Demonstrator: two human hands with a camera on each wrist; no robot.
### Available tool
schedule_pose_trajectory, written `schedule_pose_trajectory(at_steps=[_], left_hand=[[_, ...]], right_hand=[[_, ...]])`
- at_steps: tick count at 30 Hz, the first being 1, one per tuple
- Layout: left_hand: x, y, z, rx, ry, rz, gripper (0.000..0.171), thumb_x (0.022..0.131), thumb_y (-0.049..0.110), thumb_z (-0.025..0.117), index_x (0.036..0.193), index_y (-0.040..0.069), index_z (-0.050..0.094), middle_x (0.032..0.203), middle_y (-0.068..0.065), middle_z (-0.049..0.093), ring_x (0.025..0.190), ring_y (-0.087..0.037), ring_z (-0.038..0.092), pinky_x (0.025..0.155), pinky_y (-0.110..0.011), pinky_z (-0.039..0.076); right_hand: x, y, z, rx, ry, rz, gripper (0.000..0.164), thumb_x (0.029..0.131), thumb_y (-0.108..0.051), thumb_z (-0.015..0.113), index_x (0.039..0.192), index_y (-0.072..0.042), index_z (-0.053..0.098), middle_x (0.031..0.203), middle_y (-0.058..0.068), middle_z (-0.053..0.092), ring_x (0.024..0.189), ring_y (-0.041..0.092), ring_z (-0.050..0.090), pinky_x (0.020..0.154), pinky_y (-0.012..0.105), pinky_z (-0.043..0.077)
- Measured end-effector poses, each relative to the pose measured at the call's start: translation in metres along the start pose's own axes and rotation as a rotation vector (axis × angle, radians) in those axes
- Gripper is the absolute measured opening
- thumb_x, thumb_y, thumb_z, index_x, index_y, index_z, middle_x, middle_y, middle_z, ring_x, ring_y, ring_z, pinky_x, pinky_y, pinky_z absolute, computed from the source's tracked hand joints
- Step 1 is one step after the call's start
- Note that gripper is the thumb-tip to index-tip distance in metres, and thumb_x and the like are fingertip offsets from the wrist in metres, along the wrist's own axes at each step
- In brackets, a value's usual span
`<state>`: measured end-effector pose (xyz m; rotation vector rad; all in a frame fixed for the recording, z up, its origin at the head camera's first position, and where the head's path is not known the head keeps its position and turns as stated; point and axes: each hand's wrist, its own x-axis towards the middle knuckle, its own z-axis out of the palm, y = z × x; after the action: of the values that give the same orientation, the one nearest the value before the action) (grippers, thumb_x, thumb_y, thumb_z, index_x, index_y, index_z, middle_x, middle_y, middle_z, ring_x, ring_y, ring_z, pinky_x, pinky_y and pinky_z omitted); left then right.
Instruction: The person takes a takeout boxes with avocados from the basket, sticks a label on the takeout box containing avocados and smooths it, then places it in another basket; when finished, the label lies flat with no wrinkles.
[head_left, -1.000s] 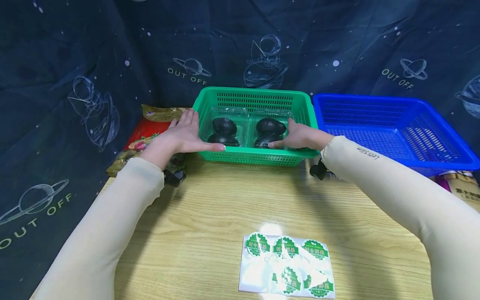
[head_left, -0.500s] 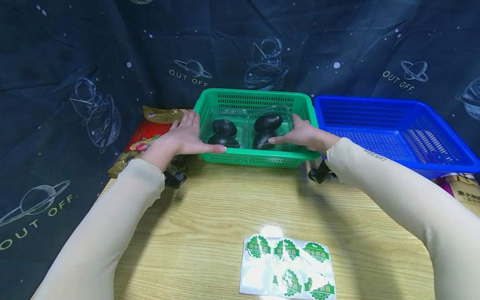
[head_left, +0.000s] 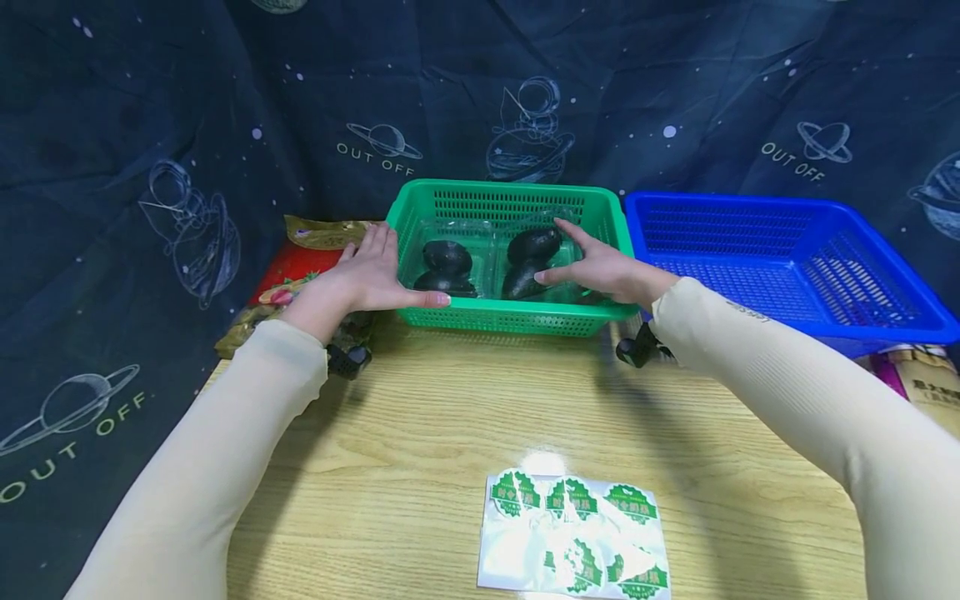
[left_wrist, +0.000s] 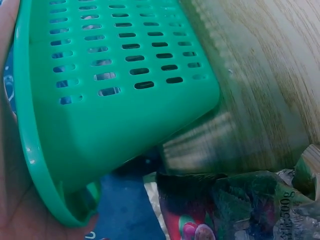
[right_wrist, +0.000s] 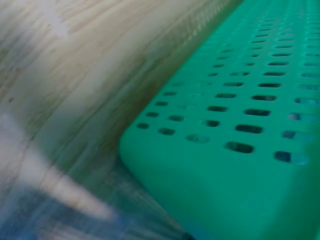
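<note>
A green slotted basket [head_left: 517,309] stands against the backdrop and bears two clear plastic boxes side by side. In the left box [head_left: 483,250] lie two dark avocados [head_left: 447,257]; in the right box, two more dark avocados [head_left: 534,245]. My left hand [head_left: 360,275] rests on the basket's left front corner, fingers straight and spread, thumb along the front rim. My right hand [head_left: 607,268] is over the basket's right side, fingers extended across the right box, thumb tip at the lower avocado. Both wrist views show mainly the basket's slotted wall.
Right of the green basket stands a blue basket [head_left: 750,275]. A red and gold food bag [head_left: 296,262] lies at the left, and a brown packet [head_left: 926,375] at the right edge. A sheet of green round stickers [head_left: 573,533] lies on the wooden table [head_left: 465,417] in front.
My right hand lifts slightly and its index finger now reaches over the right box. The avocados in that box have shifted to the left. My left hand stays in place.
</note>
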<state>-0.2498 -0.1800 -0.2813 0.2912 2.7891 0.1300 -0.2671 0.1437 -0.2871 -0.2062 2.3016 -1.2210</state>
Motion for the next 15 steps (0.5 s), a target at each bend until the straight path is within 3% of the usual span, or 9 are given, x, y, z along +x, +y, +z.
schedule_pose_trajectory(at_steps=[4,9,15], left_hand=[[0.002,0.001,0.001,-0.009,-0.001,0.007,0.142,0.059,0.096,0.036,0.148,-0.003,-0.014,0.154,-0.02,-0.022,0.141,-0.037,-0.021,0.11,-0.061,-0.004],[0.003,0.0,0.002,-0.015,-0.002,0.002,0.142,0.059,0.096,0.037,0.148,-0.002,-0.014,0.154,-0.019,-0.023,0.141,-0.037,-0.021,0.11,-0.061,-0.003],[0.002,-0.001,0.001,-0.018,-0.002,0.006,0.141,0.061,0.095,0.037,0.148,-0.003,-0.015,0.154,-0.019,-0.024,0.141,-0.037,-0.022,0.11,-0.062,-0.003]], right_hand=[[-0.006,-0.005,-0.005,0.007,0.032,0.0,0.094,0.088,-0.033,0.068,0.153,-0.038,0.0,0.16,0.006,-0.006,0.132,0.047,0.035,0.101,0.059,0.036],[-0.02,-0.016,-0.017,0.086,0.05,0.003,0.093,0.089,-0.031,0.067,0.152,-0.04,-0.001,0.159,0.008,-0.007,0.133,0.048,0.03,0.1,0.057,0.038],[-0.061,-0.029,-0.032,0.218,0.083,-0.102,0.09,0.09,-0.032,0.066,0.15,-0.047,0.0,0.159,0.004,-0.008,0.135,0.042,0.032,0.102,0.052,0.038]])
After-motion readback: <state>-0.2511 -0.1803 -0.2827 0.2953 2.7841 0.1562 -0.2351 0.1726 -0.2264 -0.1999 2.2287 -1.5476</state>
